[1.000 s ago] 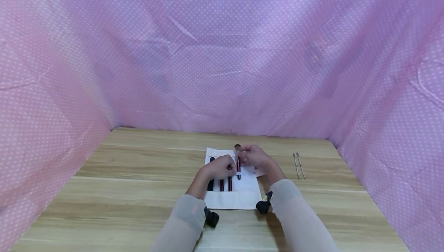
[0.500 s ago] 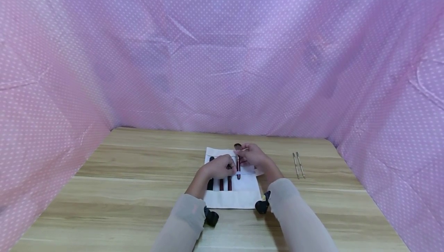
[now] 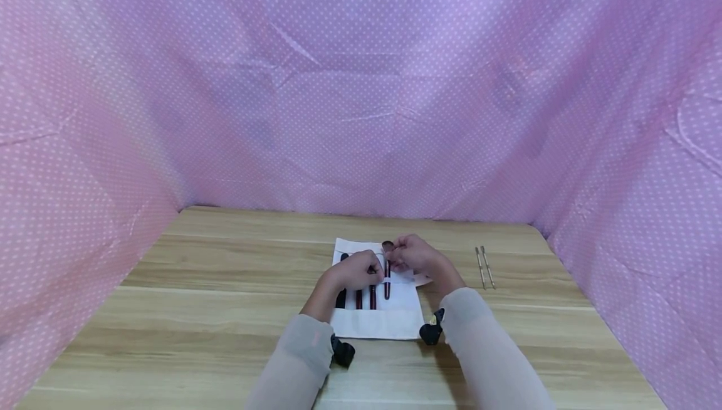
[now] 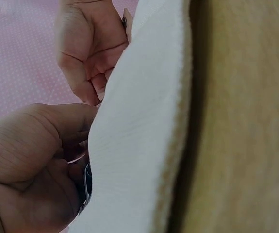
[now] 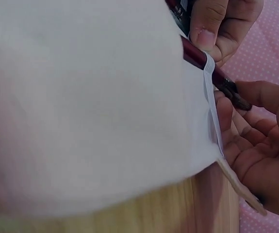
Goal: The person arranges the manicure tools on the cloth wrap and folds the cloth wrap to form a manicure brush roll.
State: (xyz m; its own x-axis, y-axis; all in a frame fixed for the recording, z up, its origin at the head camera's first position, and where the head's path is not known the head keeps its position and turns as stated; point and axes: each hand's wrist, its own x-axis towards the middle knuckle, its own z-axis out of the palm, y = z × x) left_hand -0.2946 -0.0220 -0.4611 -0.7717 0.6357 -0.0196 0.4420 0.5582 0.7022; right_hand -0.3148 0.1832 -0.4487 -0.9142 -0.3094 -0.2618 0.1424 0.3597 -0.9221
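Observation:
A white fabric brush roll (image 3: 376, 326) lies unfolded on the wooden table. My right hand (image 3: 416, 256) pinches a makeup brush (image 3: 387, 291) near its dark bristle head. Its dark red handle (image 5: 194, 52) runs under the white elastic band (image 5: 208, 73) and points toward me. Beside that brush, my left hand (image 3: 358, 271) pinches the elastic with thumb and curled fingers. Left of it, a black-handled tool (image 3: 341, 299) and two dark red handles (image 3: 373, 298) sit in the roll, their upper parts partly covered by the left hand.
Two thin metallic sticks (image 3: 485, 268) lie side by side on the table (image 3: 225, 310), right of the roll. A tan strap (image 5: 238, 187) sticks out from the roll's right edge. Pink dotted cloth (image 3: 361, 115) encloses the table's back and sides.
The makeup brush has slid a little toward me through the elastic, its handle end now lower on the roll. My right hand shifts slightly with it; the left stays in place.

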